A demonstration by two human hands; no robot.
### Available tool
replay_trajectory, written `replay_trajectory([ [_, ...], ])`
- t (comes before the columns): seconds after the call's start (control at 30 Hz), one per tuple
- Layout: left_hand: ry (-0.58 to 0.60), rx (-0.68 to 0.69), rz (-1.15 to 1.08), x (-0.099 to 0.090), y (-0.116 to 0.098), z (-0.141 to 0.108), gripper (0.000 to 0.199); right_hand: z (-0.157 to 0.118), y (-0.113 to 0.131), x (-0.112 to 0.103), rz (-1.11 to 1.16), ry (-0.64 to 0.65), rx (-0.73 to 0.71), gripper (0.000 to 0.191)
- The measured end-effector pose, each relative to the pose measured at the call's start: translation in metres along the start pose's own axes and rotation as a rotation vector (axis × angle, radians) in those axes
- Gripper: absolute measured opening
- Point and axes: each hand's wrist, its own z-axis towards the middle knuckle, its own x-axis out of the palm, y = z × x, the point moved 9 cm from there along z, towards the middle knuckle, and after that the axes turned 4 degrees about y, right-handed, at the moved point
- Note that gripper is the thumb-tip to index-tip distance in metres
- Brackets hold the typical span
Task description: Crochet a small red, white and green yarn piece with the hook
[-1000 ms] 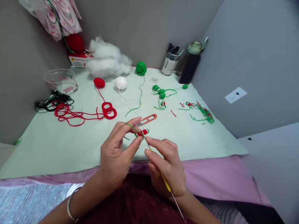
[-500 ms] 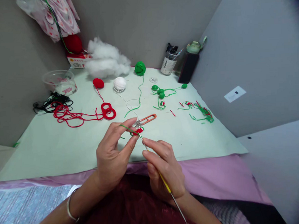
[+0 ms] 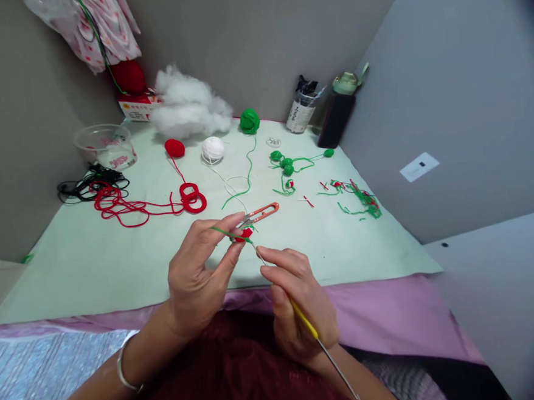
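Observation:
My left hand pinches a small red, white and green crocheted piece between thumb and fingers, with a green strand stretched over its fingertips. My right hand is closed around a crochet hook with a yellow grip. The hook's tip meets the green yarn at the right edge of the piece; the exact loop is too small to tell. Just behind the piece lie orange thread snips on the pale table cover.
Red, white and green yarn balls lie behind my hands, before white stuffing. Tangled red yarn and a clear tub are left. Green pieces, yarn scraps and a dark bottle are right.
My right hand has shifted slightly right and the hook's back end has swung rightward. My left hand, with the crocheted piece, has moved slightly left.

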Motion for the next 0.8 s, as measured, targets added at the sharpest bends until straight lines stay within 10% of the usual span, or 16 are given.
replay_trajectory([
  [0.8, 0.054, -0.062, -0.098, 0.004, 0.010, -0.005, 0.057, 0.002, 0.002, -0.001, -0.025, 0.000, 0.004, 0.030],
])
